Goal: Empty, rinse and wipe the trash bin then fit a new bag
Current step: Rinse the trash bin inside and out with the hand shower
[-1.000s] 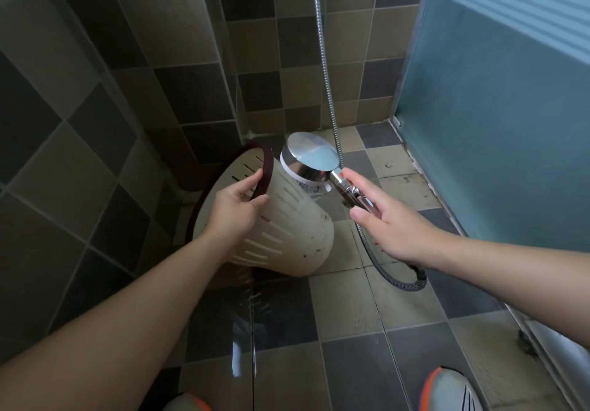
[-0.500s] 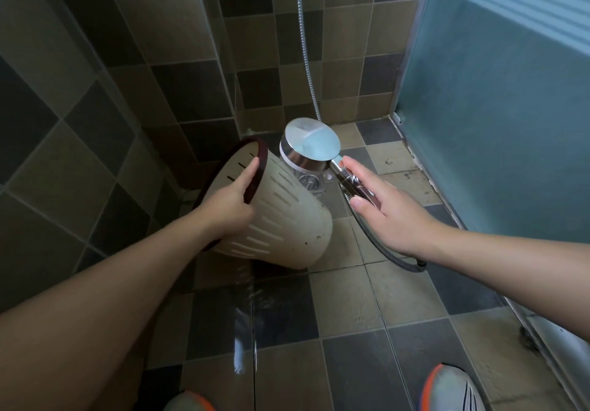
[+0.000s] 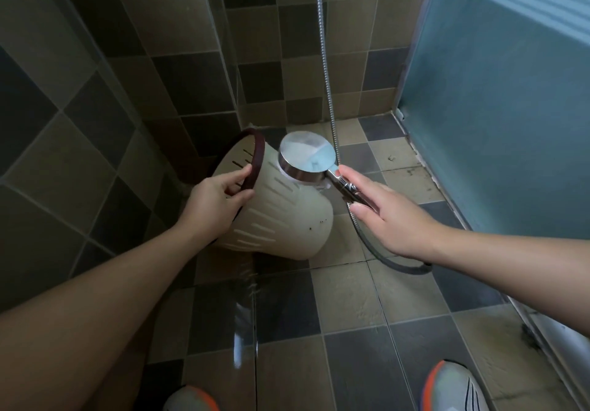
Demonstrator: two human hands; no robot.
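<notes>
Bin rinsed in shower corner.
Left hand (image 3: 220, 201) gripped the trash bin (image 3: 281, 215) rim, bin tipped sideways above the floor (image 3: 351, 299), mouth facing up-left; right hand (image 3: 388, 215) clamped the shower head (image 3: 308, 161) handle against the bin wall.

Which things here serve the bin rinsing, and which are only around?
In use:
trash bin, gripped at its rim by the left hand
shower head, handle held by the right hand
shower hose

Only around:
glass door
shoes

Trash bin (image 3: 277, 215) interior out of sight, both shoes (image 3: 453, 388) cropped by bottom edge, hose (image 3: 322, 43) top cropped.
</notes>
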